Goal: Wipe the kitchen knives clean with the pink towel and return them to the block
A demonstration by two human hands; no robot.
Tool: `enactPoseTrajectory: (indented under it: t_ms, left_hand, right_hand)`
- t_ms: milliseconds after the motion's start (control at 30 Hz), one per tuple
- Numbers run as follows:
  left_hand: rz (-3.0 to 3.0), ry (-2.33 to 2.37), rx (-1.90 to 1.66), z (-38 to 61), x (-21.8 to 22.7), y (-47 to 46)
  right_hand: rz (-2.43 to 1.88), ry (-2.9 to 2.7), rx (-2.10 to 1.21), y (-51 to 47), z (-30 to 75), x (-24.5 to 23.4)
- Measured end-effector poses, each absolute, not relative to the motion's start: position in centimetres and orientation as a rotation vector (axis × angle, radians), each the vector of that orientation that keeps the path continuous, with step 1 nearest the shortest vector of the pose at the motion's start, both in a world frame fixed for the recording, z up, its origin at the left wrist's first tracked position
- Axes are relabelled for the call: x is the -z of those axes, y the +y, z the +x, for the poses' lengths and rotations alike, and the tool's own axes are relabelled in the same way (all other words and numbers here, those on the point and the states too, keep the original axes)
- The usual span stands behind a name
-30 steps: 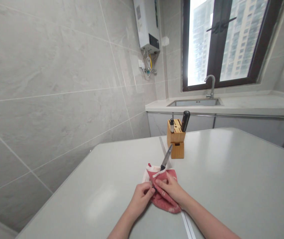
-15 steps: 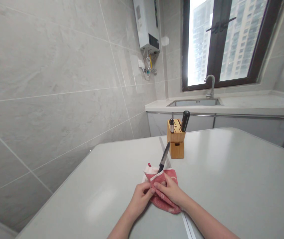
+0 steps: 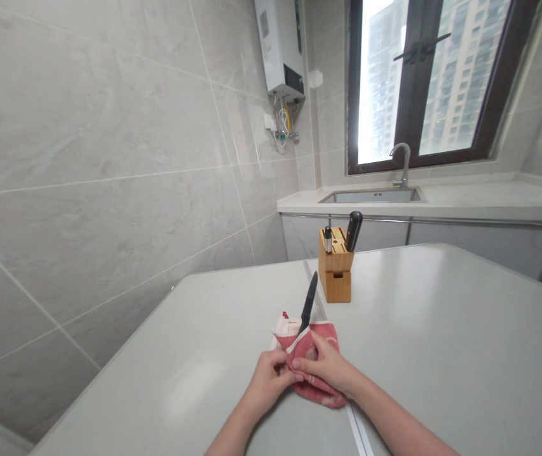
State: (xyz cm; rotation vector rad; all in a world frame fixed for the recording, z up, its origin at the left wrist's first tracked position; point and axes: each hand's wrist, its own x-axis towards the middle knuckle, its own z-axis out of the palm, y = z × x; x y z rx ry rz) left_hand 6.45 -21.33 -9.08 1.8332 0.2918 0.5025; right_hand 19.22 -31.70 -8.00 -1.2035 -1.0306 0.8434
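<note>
A kitchen knife (image 3: pixel 308 302) stands tilted above the table, its dark blade pointing away from me and its lower end buried in a red and white cloth towel (image 3: pixel 317 394). My left hand (image 3: pixel 268 380) is closed at the folded towel, around the hidden base of the knife. My right hand (image 3: pixel 326 364) presses the towel around the blade's lower part, with fingers toward my left hand. Beyond the blade, a bamboo knife block (image 3: pixel 335 269) holds a black-handled knife (image 3: pixel 354 230) and a smaller handle (image 3: pixel 328 240).
Everything rests on a pale grey table (image 3: pixel 442 329) with a white seam strip (image 3: pixel 359 430) running across it. Grey tiled walls rise on the left. Behind the table are a stone counter (image 3: pixel 465 206) with a steel sink (image 3: pixel 373 196), a faucet (image 3: pixel 404 163), a window, and a wall-mounted water heater (image 3: pixel 280 50).
The blade has swung from leaning right to nearly upright and looks darker. The towel is folded more tightly around its base, and my right hand has shifted slightly down it.
</note>
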Motion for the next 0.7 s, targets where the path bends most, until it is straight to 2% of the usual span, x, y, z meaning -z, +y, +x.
enactPoseTrajectory:
  t_ms: [367, 700]
  left_hand:
    - [1.877, 0.235, -0.558, 6.56, 9.26, -21.03]
    - [1.951, 0.281, -0.574, 6.45, 9.01, -21.05]
  right_hand:
    - [-1.359, -1.008, -0.771, -31.42, 19.11, 8.21]
    - [-1.229, -0.843, -0.862, -31.14, 19.03, 8.35]
